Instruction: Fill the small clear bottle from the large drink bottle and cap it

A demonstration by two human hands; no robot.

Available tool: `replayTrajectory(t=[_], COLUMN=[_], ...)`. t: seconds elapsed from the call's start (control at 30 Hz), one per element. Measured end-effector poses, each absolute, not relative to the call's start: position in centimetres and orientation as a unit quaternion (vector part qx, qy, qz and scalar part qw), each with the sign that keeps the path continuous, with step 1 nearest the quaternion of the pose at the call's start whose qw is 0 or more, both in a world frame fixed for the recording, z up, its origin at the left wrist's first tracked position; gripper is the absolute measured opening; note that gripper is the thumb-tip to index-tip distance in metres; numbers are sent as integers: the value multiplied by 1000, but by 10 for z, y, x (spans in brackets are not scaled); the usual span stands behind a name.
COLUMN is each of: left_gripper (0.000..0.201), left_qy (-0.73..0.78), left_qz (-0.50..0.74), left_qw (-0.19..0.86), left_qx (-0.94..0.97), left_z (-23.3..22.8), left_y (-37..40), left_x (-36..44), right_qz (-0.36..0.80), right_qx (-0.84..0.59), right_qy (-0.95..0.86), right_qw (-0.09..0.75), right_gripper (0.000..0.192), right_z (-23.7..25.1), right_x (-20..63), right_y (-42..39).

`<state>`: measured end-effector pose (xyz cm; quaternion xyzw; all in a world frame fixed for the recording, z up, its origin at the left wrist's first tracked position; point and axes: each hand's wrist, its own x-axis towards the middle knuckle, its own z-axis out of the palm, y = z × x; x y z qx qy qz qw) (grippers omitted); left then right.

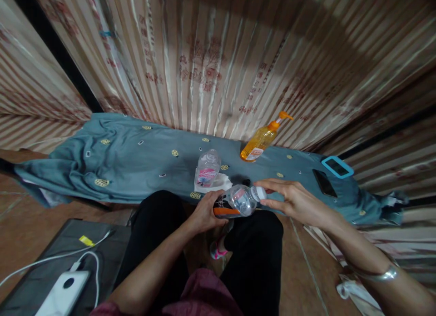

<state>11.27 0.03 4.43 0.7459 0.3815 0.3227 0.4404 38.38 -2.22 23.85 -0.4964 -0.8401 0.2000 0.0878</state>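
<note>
My left hand (205,212) grips a small clear plastic bottle (238,201) with an orange and black label, held on its side above my knees. My right hand (296,201) reaches in from the right, its fingertips at the bottle's white cap (259,193). A second clear bottle (207,168) with a pink label stands upright on a white cloth (223,183) on the teal fabric just beyond my hands. An orange pump bottle (260,141) lies tilted further back.
The teal embroidered cloth (129,161) covers a low surface before striped curtains (218,57). Two phones (323,183) (337,167) lie at its right. A white power bank (64,291) with cables rests on a dark mat at lower left. My knees (252,252) are in black trousers.
</note>
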Motion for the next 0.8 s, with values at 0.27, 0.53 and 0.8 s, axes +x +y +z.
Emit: replayTrajectory(t=[0.27,0.53,0.8], left_gripper=[90,85,87], left_qy=[388,405,410], left_qz=[317,347,312], left_qw=[416,382,392], left_qx=[759,755,762], left_z=[48,46,45], left_y=[-4,-6,-8], left_x=[114,114,112], right_qz=[216,178,240], right_qx=[-518,-589,-538], right_qy=[-827,-787,-806], right_qw=[44,30,59], right_gripper=[44,58,41], right_z=[235,226,220], right_x=[381,368,376], right_y=[-22,-22,-27])
